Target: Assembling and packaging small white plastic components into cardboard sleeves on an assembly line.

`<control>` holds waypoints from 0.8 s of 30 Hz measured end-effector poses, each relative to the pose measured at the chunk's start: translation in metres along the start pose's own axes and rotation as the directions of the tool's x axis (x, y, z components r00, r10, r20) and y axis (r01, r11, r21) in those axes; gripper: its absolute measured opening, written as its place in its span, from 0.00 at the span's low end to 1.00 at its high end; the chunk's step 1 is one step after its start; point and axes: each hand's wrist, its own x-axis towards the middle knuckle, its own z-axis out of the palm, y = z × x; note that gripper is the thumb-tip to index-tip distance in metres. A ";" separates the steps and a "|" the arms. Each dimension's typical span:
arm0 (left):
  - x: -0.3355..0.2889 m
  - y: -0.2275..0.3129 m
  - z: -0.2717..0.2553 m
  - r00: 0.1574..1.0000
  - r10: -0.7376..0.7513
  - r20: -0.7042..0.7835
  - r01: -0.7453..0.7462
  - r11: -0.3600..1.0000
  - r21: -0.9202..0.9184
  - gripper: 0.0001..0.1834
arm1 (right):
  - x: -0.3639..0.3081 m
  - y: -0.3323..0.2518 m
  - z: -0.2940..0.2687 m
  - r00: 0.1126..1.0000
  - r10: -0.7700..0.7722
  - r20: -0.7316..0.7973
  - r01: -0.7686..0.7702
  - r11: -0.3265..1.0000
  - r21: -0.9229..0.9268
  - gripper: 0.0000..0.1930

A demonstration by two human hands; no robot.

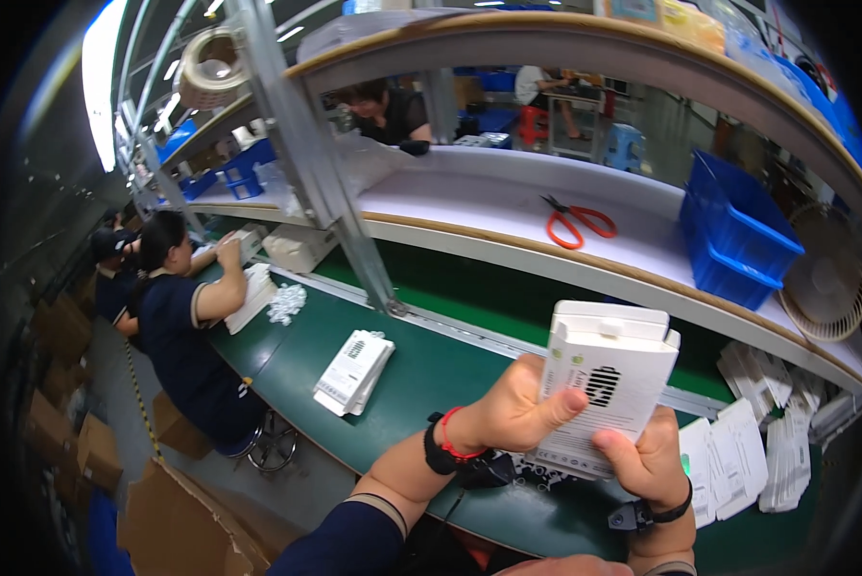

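Note:
Both my hands grip a small bundle of white flat cartons (633,384) printed with a black battery symbol, raised above the green bench. My left hand (510,407) closes round its left side, the thumb lying across the printed face. Low on the right side, my right hand (654,459) clasps the bundle with its thumb on the front. The top end of the front carton has its flaps showing. Under my hands, small white pieces (537,474) lie on the bench, partly hidden by the cartons and my left wrist.
A stack of similar cartons (354,372) sits left on the green bench (431,370). More flat cartons (724,463) fan out at right. Orange-handled scissors (579,223) and blue bins (733,230) occupy the shelf above. Co-workers (186,317) work farther left; an open cardboard box (177,523) stands below.

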 end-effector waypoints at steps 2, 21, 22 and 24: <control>0.002 -0.003 0.001 1.000 0.023 -0.008 -0.023 1.000 0.021 0.18 | -0.001 -0.002 -0.001 1.000 -0.004 0.005 0.005 1.000 -0.011 0.06; 0.008 -0.006 -0.003 0.994 0.077 0.081 -0.084 0.992 0.092 0.18 | -0.006 0.003 0.002 0.998 0.047 -0.029 -0.047 0.999 0.007 0.07; 0.008 -0.007 -0.003 0.994 0.077 0.080 -0.084 0.992 0.090 0.18 | -0.007 0.004 0.002 0.998 0.063 -0.028 -0.063 0.998 0.013 0.07; 0.007 -0.007 -0.002 0.995 0.069 0.069 -0.075 0.994 0.078 0.19 | -0.008 0.005 0.001 0.996 0.081 -0.027 -0.080 0.997 0.018 0.07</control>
